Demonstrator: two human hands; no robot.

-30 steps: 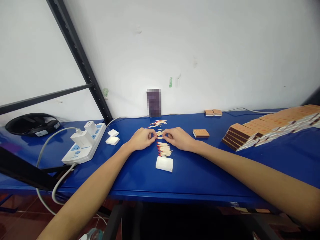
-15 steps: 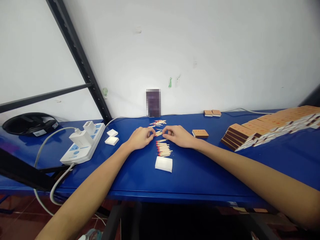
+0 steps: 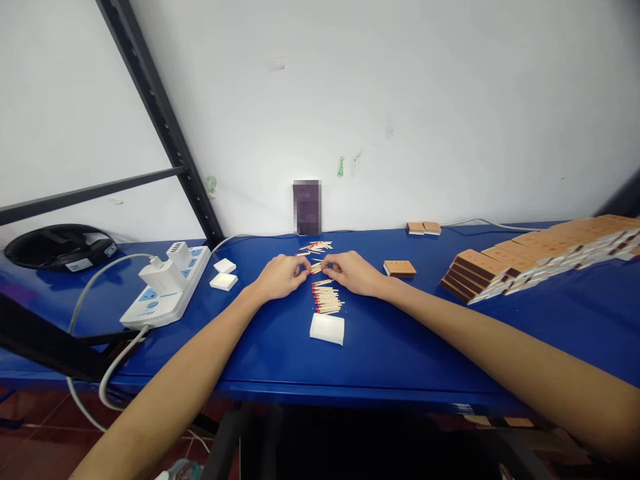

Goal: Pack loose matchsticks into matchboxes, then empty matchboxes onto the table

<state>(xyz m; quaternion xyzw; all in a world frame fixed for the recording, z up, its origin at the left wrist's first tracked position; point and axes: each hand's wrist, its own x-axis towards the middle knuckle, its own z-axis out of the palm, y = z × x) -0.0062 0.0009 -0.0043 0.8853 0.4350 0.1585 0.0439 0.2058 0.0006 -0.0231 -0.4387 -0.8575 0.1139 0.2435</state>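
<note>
My left hand [image 3: 281,276] and my right hand [image 3: 350,272] rest on the blue table [image 3: 400,333], fingertips facing each other. Both pinch a small bundle of matches [image 3: 316,267] between them. Just in front of the hands lies a neat row of red-tipped matches [image 3: 327,299]. Behind the hands is a loose scatter of matches [image 3: 315,246]. A white open matchbox tray [image 3: 327,328] lies nearest to me, below the row.
A brown matchbox [image 3: 399,268] lies right of my right hand, two more [image 3: 419,228] by the wall. Long stacked rows of matchboxes [image 3: 540,255] fill the right. At left are two white trays [image 3: 224,274], a power strip [image 3: 167,283] with cables, and a black object [image 3: 60,245].
Both hands have shifted slightly away from me with the pinched matches, and the fingertips have closed in a little. The rest of the table is unchanged.
</note>
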